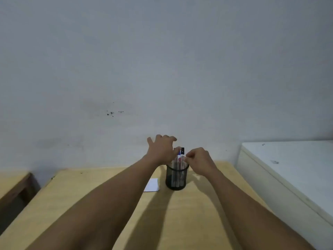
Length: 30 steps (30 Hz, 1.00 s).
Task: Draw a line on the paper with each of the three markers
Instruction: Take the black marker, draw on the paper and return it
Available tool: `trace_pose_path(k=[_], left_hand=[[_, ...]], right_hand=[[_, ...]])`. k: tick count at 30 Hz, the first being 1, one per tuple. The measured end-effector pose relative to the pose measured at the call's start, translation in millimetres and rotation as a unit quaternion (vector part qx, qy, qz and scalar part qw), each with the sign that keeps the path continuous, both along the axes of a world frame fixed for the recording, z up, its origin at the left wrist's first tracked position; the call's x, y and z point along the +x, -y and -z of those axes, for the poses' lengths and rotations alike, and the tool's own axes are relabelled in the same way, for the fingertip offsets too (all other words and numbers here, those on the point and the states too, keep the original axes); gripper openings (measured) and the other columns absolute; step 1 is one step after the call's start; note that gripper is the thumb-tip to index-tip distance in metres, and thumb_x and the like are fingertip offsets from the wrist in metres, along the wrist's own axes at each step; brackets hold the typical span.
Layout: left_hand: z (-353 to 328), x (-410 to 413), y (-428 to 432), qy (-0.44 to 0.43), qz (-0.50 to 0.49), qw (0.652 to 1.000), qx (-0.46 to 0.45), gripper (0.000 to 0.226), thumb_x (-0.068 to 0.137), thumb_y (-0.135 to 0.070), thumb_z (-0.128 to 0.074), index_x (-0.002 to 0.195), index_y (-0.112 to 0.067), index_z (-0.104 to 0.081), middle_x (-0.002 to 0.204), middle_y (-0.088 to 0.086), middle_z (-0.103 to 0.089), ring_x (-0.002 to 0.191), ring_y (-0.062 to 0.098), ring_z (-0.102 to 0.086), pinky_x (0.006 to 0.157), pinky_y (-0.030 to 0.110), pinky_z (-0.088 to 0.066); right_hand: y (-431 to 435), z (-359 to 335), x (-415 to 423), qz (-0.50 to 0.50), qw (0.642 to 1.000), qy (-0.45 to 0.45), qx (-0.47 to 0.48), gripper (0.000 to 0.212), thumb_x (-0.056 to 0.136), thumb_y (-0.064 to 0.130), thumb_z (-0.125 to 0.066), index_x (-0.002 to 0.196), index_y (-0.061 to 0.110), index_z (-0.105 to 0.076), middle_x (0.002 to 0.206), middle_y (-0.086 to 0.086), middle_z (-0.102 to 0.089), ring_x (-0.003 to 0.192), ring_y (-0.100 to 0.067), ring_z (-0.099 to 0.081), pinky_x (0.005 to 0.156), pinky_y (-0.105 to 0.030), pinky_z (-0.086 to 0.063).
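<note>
Wooden table point(198, 222): black mesh cup point(177, 179) holding markers point(178, 160), paper point(152, 184) beside. Left hand point(160, 150) splayed above markers; right hand point(200, 160) fingertips pinched at marker tops, contact unclear.

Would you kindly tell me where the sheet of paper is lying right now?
In the head view, the paper lies flat on the wooden table, just left of the black mesh pen holder, partly hidden by the left forearm.

Both hands are up at the black mesh cup point(177, 177) of markers point(179, 159) on the bench point(100, 199). Left hand point(161, 150) is spread open, right hand point(200, 160) is curled by the rim. Paper point(152, 184) sits just left of the cup.
</note>
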<state>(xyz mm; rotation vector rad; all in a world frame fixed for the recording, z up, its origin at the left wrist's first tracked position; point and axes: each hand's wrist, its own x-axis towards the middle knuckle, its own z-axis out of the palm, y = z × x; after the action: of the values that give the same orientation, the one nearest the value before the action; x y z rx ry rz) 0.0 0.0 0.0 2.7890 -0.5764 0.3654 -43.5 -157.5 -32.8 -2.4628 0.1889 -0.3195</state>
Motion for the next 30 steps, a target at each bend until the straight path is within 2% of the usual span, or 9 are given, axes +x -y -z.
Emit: trace_pose_path(k=[6,11,14,17,19,23,25,27,30], left_hand=[[12.0,20.4,23.2,-0.040,-0.001,0.999,-0.032,0.035,0.097,-0.050,-0.044,0.121,-0.038,-0.066,0.146,-0.004,-0.050,0.139,0.026,-0.032,0.109,0.071,-0.001],[12.3,19.9,28.6,-0.029,-0.012,0.997,-0.073,0.022,0.094,-0.044,-0.057,0.105,-0.036,-0.074,0.149,-0.003,-0.047,0.140,0.026,-0.030,0.110,0.072,-0.002],[3.3,9.6,27.4,-0.041,-0.022,0.992,-0.120,0.020,0.093,-0.042,-0.059,0.103,-0.034,-0.075,0.153,-0.005,-0.043,0.143,0.026,-0.025,0.110,0.071,0.000],[-14.4,-4.1,22.4,-0.048,-0.026,0.983,-0.176,0.018,0.094,-0.039,-0.058,0.100,-0.033,-0.074,0.150,-0.008,-0.045,0.143,0.025,-0.025,0.110,0.070,0.001],[-32.3,-15.0,13.9,-0.051,-0.032,0.973,-0.224,0.017,0.094,-0.039,-0.057,0.093,-0.034,-0.073,0.142,-0.009,-0.053,0.140,0.024,-0.029,0.110,0.068,0.000],[-76.6,-47.2,-10.6,-0.043,-0.027,0.945,-0.323,0.021,0.095,-0.038,-0.054,0.081,-0.033,-0.069,0.103,-0.016,-0.070,0.115,0.017,-0.055,0.109,0.063,-0.011],[-95.8,-62.8,-25.2,-0.056,-0.006,0.924,-0.378,0.017,0.089,-0.039,-0.062,0.075,-0.032,-0.070,0.086,-0.020,-0.070,0.100,0.012,-0.061,0.107,0.057,-0.025],[-109.0,-74.4,-40.2,-0.063,0.024,0.898,-0.435,0.006,0.072,-0.042,-0.072,0.066,-0.040,-0.072,0.081,-0.021,-0.073,0.096,0.009,-0.067,0.103,0.054,-0.039],[-122.4,-89.2,-62.6,-0.041,0.038,0.882,-0.469,0.012,0.064,-0.044,-0.075,0.061,-0.055,-0.070,0.078,-0.025,-0.074,0.097,0.007,-0.069,0.102,0.051,-0.044]], right_hand=[[3.6,11.1,18.3,-0.013,0.999,0.007,0.041,0.022,0.089,0.033,-0.071,0.094,0.014,-0.080,0.094,-0.008,-0.079,0.091,-0.026,-0.072,0.084,-0.044,-0.059],[4.6,13.8,22.2,-0.013,0.998,0.017,0.051,0.024,0.090,0.033,-0.073,0.103,0.013,-0.079,0.106,-0.005,-0.076,0.099,-0.023,-0.067,0.085,-0.039,-0.055],[-0.4,8.2,17.3,0.000,0.998,0.032,0.047,0.027,0.090,0.036,-0.071,0.105,0.015,-0.078,0.111,-0.003,-0.074,0.103,-0.023,-0.066,0.090,-0.043,-0.055],[-8.8,-9.4,6.2,0.006,0.996,0.053,0.071,0.025,0.089,0.040,-0.070,0.102,0.020,-0.076,0.104,0.004,-0.073,0.102,-0.022,-0.066,0.095,-0.049,-0.052],[-15.9,-28.6,-3.7,-0.006,0.992,0.071,0.103,0.023,0.089,0.038,-0.072,0.103,0.019,-0.075,0.103,0.003,-0.074,0.099,-0.020,-0.068,0.093,-0.045,-0.053],[-35.1,-69.2,-28.9,-0.060,0.991,0.066,0.103,0.017,0.095,0.019,-0.069,0.105,0.006,-0.074,0.092,-0.005,-0.072,0.076,-0.014,-0.062,0.063,-0.020,-0.044],[-49.6,-89.0,-43.7,-0.069,0.990,0.078,0.096,0.019,0.096,0.017,-0.067,0.097,-0.001,-0.073,0.079,-0.007,-0.064,0.067,-0.018,-0.053,0.058,-0.023,-0.040],[-64.1,-105.9,-58.0,-0.084,0.987,0.089,0.104,0.020,0.095,0.017,-0.067,0.097,-0.002,-0.074,0.080,-0.015,-0.066,0.070,-0.022,-0.052,0.065,-0.030,-0.041],[-83.4,-127.3,-77.0,-0.101,0.983,0.113,0.099,0.020,0.093,0.021,-0.070,0.096,0.002,-0.076,0.088,-0.019,-0.073,0.065,-0.018,-0.052,0.063,-0.029,-0.042]])
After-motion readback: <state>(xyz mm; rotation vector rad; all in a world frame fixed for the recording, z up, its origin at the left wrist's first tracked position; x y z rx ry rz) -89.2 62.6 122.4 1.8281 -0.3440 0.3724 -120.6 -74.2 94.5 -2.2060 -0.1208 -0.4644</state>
